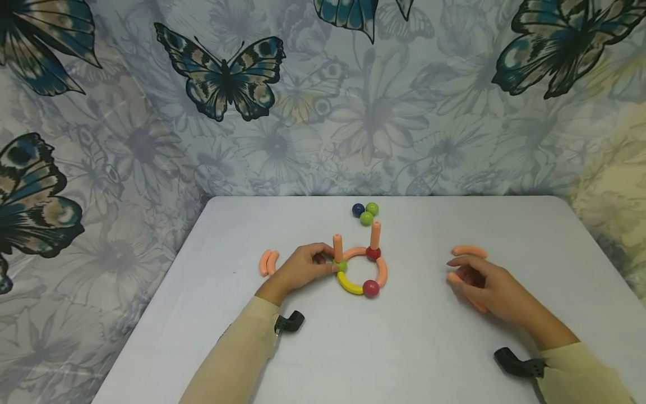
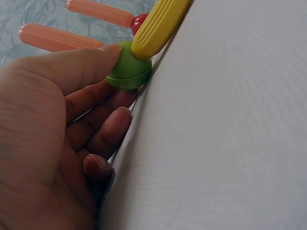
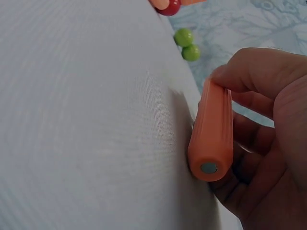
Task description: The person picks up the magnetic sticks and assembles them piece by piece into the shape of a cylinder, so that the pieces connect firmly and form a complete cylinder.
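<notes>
A ring of curved orange pieces, a yellow curved piece [image 1: 349, 284] and balls lies mid-table, with two orange sticks [image 1: 337, 247] standing upright on it. My left hand [image 1: 323, 262] pinches the ring's green ball [image 1: 340, 265]. In the left wrist view the thumb [image 2: 96, 60] lies on the green ball [image 2: 128, 72] beside the yellow piece [image 2: 158, 26]. To the right, my right hand [image 1: 461, 275] grips a straight orange stick [image 1: 479, 306] low on the table. The right wrist view has that stick [image 3: 212, 129] between thumb and fingers, with a metal disc at its end.
Two curved orange pieces [image 1: 268, 262] lie left of the ring, and another [image 1: 469, 251] lies just beyond my right hand. A blue ball [image 1: 358, 210] and two green balls [image 1: 369, 214] sit behind the ring. A butterfly-print cloth [image 1: 323, 101] hangs behind the white table [image 1: 404, 348].
</notes>
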`<move>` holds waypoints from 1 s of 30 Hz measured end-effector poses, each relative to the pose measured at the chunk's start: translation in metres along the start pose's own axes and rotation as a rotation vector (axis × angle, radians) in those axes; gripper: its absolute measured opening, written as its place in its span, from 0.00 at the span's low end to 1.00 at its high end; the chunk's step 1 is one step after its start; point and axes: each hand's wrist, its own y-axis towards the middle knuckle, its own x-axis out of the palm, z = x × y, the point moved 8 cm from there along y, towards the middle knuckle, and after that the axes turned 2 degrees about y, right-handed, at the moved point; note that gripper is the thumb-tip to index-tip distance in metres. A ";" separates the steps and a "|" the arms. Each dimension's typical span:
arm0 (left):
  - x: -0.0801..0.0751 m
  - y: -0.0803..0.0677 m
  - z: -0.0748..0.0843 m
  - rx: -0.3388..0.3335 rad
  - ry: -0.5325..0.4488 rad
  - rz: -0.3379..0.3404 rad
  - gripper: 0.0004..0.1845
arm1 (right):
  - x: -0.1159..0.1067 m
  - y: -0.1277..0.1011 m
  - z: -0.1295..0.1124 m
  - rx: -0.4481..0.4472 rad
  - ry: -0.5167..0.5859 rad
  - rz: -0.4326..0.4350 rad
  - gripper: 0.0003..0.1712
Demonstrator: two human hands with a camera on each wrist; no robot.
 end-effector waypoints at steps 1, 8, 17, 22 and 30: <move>0.000 0.000 0.000 -0.001 -0.003 0.000 0.14 | 0.001 0.000 -0.001 -0.012 0.004 0.000 0.18; 0.000 0.001 0.001 0.009 0.000 -0.005 0.13 | -0.002 0.001 -0.011 -0.054 0.029 0.039 0.18; 0.000 0.000 0.001 0.003 -0.006 -0.005 0.13 | 0.003 0.008 -0.041 -0.110 0.096 0.048 0.16; 0.001 0.000 -0.003 -0.009 -0.007 0.002 0.13 | 0.012 0.010 -0.054 -0.103 0.117 0.022 0.17; 0.001 0.001 -0.002 0.004 -0.005 0.005 0.13 | 0.027 0.018 -0.073 -0.129 0.089 0.031 0.18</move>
